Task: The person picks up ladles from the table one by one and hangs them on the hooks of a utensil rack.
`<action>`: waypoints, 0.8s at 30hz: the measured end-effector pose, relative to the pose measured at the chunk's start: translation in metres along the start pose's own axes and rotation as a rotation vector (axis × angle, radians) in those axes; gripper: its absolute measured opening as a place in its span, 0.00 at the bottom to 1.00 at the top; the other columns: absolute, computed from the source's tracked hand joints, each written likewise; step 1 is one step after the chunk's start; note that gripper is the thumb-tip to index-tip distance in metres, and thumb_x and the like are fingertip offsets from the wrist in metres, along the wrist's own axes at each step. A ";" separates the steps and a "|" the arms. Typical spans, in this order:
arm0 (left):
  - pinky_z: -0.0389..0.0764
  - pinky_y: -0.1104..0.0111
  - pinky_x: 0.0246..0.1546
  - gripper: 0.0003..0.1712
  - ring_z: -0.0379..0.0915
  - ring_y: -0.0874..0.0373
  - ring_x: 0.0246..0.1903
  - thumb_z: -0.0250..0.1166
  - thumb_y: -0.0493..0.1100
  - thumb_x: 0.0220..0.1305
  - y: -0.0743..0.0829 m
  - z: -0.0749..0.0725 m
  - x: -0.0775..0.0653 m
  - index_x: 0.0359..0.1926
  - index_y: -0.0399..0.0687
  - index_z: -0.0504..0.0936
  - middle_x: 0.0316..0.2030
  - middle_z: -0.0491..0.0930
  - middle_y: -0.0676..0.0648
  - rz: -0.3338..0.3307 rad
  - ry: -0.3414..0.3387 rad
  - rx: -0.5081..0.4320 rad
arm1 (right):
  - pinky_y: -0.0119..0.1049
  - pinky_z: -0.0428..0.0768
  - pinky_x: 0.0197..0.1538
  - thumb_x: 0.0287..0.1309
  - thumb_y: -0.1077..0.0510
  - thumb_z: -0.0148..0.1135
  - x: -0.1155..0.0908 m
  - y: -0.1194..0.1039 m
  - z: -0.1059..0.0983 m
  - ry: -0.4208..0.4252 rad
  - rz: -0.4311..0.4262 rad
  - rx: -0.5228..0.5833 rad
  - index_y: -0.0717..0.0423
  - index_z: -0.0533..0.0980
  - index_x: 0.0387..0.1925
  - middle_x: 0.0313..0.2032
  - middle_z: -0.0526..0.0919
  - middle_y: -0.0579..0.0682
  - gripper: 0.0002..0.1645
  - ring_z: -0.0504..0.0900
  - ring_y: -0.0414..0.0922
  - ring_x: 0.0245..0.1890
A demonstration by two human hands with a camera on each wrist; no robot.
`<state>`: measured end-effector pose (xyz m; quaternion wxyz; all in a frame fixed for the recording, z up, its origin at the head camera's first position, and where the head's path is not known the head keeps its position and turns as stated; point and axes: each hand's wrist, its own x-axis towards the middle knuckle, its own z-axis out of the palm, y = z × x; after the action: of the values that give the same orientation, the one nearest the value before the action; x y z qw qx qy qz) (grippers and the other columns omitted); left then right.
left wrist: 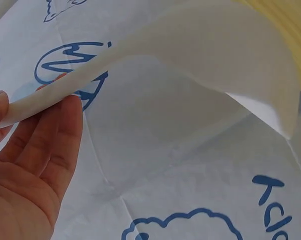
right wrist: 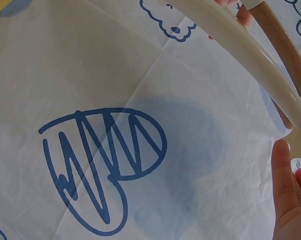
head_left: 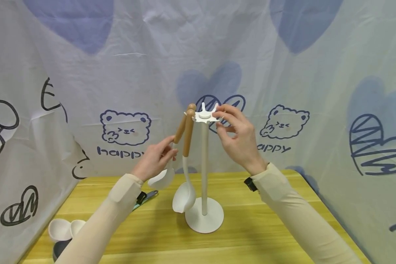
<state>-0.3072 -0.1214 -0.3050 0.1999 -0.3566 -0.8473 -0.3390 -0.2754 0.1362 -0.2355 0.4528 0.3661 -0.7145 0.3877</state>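
Note:
A white utensil stand (head_left: 204, 165) rises from a round base, with a hooked disc on top. My right hand (head_left: 238, 137) pinches the right side of that disc between thumb and fingers. A white ladle (head_left: 184, 198) with a wooden handle hangs from the disc's left side. Just behind it, my left hand (head_left: 155, 157) holds the white neck of a second utensil with a broad curved head (left wrist: 215, 45). The wooden handle (head_left: 180, 128) of this one leans up to the hooks, beside the ladle's handle. Whether its end is hooked I cannot tell.
White cups or bowls (head_left: 60, 230) and a dark bowl (head_left: 60, 249) sit at the table's left front, partly behind my left sleeve. A grey and teal tool (head_left: 150, 195) lies beyond my left wrist. A printed cloth (head_left: 198, 44) surrounds the wooden table (head_left: 257, 234).

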 end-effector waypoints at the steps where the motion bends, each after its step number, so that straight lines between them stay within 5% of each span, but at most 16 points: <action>1: 0.82 0.60 0.26 0.20 0.79 0.53 0.25 0.56 0.39 0.68 0.000 0.001 0.000 0.60 0.46 0.69 0.27 0.83 0.44 -0.003 -0.004 -0.004 | 0.41 0.86 0.31 0.52 0.72 0.60 0.000 0.000 0.000 -0.001 0.000 0.000 0.63 0.80 0.43 0.51 0.78 0.57 0.15 0.77 0.47 0.46; 11: 0.84 0.58 0.34 0.13 0.80 0.51 0.33 0.57 0.39 0.68 0.005 0.009 0.008 0.52 0.44 0.70 0.35 0.85 0.41 -0.025 -0.059 -0.018 | 0.40 0.86 0.31 0.52 0.73 0.60 -0.001 0.000 0.000 -0.010 0.006 0.010 0.62 0.80 0.44 0.51 0.78 0.57 0.16 0.77 0.46 0.45; 24: 0.85 0.59 0.38 0.15 0.80 0.52 0.35 0.58 0.35 0.65 0.006 0.017 0.013 0.53 0.40 0.72 0.35 0.84 0.40 -0.027 -0.027 -0.004 | 0.41 0.86 0.30 0.53 0.72 0.59 -0.001 0.000 -0.001 -0.012 0.008 0.007 0.61 0.80 0.45 0.52 0.77 0.57 0.16 0.77 0.46 0.45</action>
<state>-0.3133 -0.1003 -0.3067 0.1832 -0.3499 -0.8540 -0.3387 -0.2750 0.1371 -0.2361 0.4460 0.3672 -0.7172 0.3897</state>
